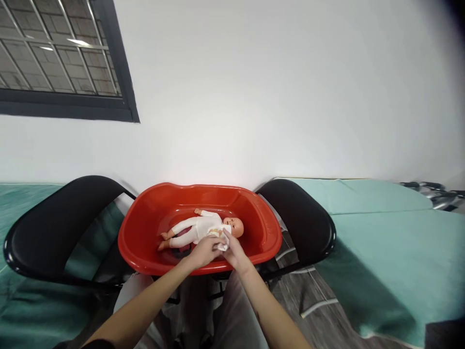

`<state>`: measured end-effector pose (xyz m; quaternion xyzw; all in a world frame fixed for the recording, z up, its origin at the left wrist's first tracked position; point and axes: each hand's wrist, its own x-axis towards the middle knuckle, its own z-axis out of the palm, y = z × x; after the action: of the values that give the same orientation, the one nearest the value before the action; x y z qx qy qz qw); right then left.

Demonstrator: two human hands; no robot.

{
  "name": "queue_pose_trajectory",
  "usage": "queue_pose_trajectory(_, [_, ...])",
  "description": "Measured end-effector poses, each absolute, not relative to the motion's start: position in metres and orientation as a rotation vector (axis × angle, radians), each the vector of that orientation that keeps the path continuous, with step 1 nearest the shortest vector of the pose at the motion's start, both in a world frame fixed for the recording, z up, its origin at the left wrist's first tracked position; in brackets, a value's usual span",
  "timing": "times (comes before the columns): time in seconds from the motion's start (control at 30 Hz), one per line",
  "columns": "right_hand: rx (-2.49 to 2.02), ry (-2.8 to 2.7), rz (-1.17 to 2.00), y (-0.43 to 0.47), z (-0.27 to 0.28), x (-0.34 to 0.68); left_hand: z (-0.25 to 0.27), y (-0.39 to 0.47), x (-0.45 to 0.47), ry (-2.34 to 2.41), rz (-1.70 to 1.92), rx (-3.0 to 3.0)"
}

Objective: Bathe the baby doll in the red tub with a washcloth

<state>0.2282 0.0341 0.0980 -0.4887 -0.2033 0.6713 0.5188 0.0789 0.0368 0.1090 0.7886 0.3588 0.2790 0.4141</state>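
Being pinched by left hand (206, 251) and right hand (235, 249): white cloth (223, 246) against doll (208, 227), likely soft, light, best being gathered by edge.

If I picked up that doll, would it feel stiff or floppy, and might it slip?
The doll may be partly stiff: its head looks like smooth, hard plastic. That smooth surface could be slippery, while the white clothing would probably grip better. Its legs lie fairly straight, so might hold their shape, though joints are hidden.
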Motion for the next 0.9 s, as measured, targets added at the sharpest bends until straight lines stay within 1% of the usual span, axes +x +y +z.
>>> queue_pose_trajectory(0.1, [-1.457, -0.654, 1.16, 0.025, 0.094, 0.259, 0.099, 0.03, 0.082, 0.856, 0.6, 2.02])
queue_pose_trajectory(0.2, [-1.753, -1.131, 0.67, 0.01, 0.089, 0.288, 0.081, 0.038, 0.075, 1.099, 0.293, 2.173])
queue_pose_trajectory(0.27, [-1.874, -1.382, 0.511, -0.001, 0.082, 0.293, 0.066, 0.051, 0.071, 1.287, 0.114, 2.21])
queue_pose_trajectory(0.4, [-2.058, -1.648, 0.303, -0.014, 0.063, 0.276, 0.029, 0.08, 0.072, 1.439, -0.01, 2.24])
queue_pose_trajectory(0.5, [-2.102, -1.701, 0.143, -0.016, 0.049, 0.267, 0.001, 0.098, 0.079, 1.523, -0.176, 2.328])
queue_pose_trajectory(0.63, [-2.054, -1.675, 0.089, -0.016, 0.035, 0.27, -0.031, 0.112, 0.086, 1.542, -0.408, 2.468])
queue_pose_trajectory(0.8, [-1.967, -1.651, 0.075, -0.017, 0.024, 0.272, -0.061, 0.122, 0.09, 1.599, -0.57, 2.584])
queue_pose_trajectory(0.9, [-1.936, -1.65, 0.094, -0.018, 0.022, 0.271, -0.069, 0.125, 0.089, 1.608, -0.599, 2.628])
